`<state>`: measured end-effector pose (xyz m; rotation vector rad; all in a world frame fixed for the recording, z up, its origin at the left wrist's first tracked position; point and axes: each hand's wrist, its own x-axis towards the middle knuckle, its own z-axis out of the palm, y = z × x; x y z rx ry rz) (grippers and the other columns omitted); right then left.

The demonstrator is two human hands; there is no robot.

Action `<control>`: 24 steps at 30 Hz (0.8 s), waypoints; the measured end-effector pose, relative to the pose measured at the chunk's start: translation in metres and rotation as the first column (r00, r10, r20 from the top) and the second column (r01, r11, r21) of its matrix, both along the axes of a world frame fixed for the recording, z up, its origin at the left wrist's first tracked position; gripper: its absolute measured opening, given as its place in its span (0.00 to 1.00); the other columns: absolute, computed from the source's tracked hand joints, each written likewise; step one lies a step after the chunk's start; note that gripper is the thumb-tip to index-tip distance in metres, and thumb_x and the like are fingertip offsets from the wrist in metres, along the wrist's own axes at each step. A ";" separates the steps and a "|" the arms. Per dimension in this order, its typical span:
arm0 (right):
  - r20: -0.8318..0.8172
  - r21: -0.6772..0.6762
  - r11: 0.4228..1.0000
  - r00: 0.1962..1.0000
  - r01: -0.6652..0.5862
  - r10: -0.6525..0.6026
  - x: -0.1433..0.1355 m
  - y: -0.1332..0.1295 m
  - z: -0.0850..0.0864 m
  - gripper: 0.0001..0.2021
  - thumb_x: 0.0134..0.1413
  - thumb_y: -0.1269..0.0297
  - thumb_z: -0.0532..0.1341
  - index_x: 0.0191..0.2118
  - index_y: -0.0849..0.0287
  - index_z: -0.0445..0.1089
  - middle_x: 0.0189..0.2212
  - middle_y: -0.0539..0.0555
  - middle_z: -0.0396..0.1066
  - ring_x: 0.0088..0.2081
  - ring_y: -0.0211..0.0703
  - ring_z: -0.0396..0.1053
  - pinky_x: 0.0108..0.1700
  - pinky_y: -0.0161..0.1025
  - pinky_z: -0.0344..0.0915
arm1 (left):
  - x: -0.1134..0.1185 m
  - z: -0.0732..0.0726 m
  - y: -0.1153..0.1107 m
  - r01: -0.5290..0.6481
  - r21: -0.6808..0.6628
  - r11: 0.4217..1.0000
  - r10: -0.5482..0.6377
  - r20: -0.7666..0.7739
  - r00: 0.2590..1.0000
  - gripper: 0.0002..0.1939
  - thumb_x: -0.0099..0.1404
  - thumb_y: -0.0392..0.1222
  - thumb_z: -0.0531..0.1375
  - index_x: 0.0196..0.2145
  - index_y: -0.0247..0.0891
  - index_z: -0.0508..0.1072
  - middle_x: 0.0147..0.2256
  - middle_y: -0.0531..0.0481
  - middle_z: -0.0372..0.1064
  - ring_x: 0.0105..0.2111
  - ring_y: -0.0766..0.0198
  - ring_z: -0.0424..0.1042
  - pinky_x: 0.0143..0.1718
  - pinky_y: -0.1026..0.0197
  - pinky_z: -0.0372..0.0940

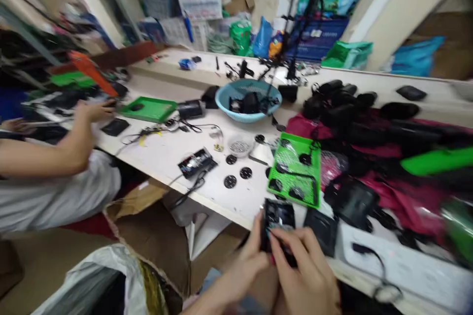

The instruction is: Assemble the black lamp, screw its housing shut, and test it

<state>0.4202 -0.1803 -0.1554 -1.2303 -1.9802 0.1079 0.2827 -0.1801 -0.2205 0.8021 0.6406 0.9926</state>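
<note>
Hands meet at the near edge of the white bench (207, 192), low in the view. The left hand (248, 261) cups a small black module (278, 224) from the side and below; the right hand (305, 275) closes over its lower end, fingertips pinching the casing. Both are clenched on that one part, which hangs just off the bench lip, partly over the gap in front.

Just behind the module lies a green tray (295, 167) holding black round pieces, its near corner almost touching the part. A flat black cover (322, 236) lies right of the hands. Loose black discs (238, 174) are scattered left of the tray, with bare bench around them, and a second black module (195, 162) sits further left, near the front edge. A blue bowl (248, 101) of black parts stands mid-bench. The right side is crowded with black parts on red cloth (406, 206), leaving little free surface.

At far left another person's hand (94, 110) reaches toward a second green tray (150, 108), well apart. Below the bench edge stand a cardboard box (155, 226) and a plastic bag (107, 280)
</note>
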 end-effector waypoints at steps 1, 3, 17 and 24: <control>-0.046 -0.031 0.997 0.996 0.076 -0.078 -0.002 0.000 0.004 0.09 0.67 0.70 0.57 0.47 0.57 0.72 0.36 0.55 0.69 0.36 0.42 0.71 0.37 0.37 0.70 | 0.001 -0.002 -0.003 -0.032 -0.029 0.999 0.031 -0.035 0.999 0.47 0.60 0.40 0.59 0.72 0.50 0.41 0.72 0.54 0.40 0.71 0.46 0.37 0.70 0.43 0.34; -0.111 -0.077 0.982 0.978 0.170 -0.178 -0.005 0.003 0.010 0.10 0.65 0.68 0.59 0.49 0.56 0.72 0.37 0.54 0.64 0.33 0.40 0.68 0.33 0.35 0.70 | 0.003 -0.007 -0.006 -0.085 -0.077 0.993 0.079 -0.072 0.994 0.42 0.64 0.41 0.58 0.71 0.50 0.43 0.72 0.53 0.40 0.71 0.47 0.37 0.70 0.43 0.36; -0.175 -0.317 0.940 0.982 -0.125 0.071 0.016 0.002 0.030 0.08 0.65 0.74 0.58 0.46 0.60 0.71 0.43 0.55 0.64 0.42 0.38 0.68 0.46 0.34 0.67 | 0.008 0.013 0.006 -0.069 -0.201 0.977 0.050 -0.097 0.994 0.41 0.64 0.43 0.59 0.71 0.48 0.47 0.68 0.48 0.53 0.68 0.47 0.50 0.68 0.47 0.47; -0.158 -0.252 0.963 0.986 -0.096 0.056 0.014 0.004 0.024 0.06 0.63 0.77 0.59 0.37 0.60 0.70 0.40 0.54 0.63 0.38 0.36 0.68 0.42 0.32 0.67 | 0.012 0.019 0.004 -0.007 -0.222 0.975 0.025 0.076 0.997 0.44 0.59 0.36 0.58 0.70 0.48 0.48 0.68 0.48 0.54 0.67 0.48 0.52 0.68 0.48 0.45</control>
